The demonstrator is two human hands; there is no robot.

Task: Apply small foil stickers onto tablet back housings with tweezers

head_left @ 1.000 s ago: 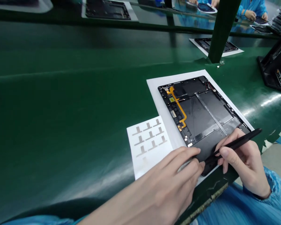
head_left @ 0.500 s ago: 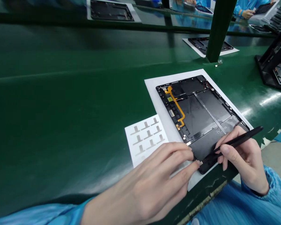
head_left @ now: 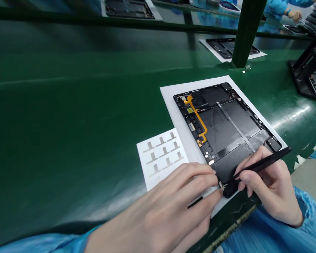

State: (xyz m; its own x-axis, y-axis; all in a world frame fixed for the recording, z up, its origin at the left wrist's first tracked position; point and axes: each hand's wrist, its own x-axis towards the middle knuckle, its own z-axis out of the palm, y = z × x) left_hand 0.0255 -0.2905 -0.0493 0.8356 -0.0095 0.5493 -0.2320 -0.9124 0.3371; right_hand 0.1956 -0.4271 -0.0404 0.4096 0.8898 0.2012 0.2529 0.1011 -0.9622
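Working a tool [head_left: 265,163] at a tablet's near corner

An open tablet [head_left: 226,130] lies on white paper [head_left: 170,100] on the green counter [head_left: 81,123], its inner side up. An orange ribbon [head_left: 201,121] runs along its left side. The person's right hand [head_left: 268,184] has its grip closed on the black tool, thumb against fingers; the tool slants, its tip low at the tablet's near corner. The left hand [head_left: 171,207] reaches to that same corner, fingers bent, fingertips beside a small pale bit [head_left: 222,185]. It seems to be touching that bit, but the spot is tiny and crowded, so whether the left grip pinches it cannot be told.

Beside the paper, to the left, lies a white sheet [head_left: 144,158] bearing rows of grey T-shaped pieces [head_left: 164,151], partly covered by the left hand. Farther back, a second tablet [head_left: 221,47] rests on paper, partly behind a green post [head_left: 249,31]. A black stand [head_left: 302,72] is at the right; beyond it, a co-worker's hand [head_left: 295,15] shows.
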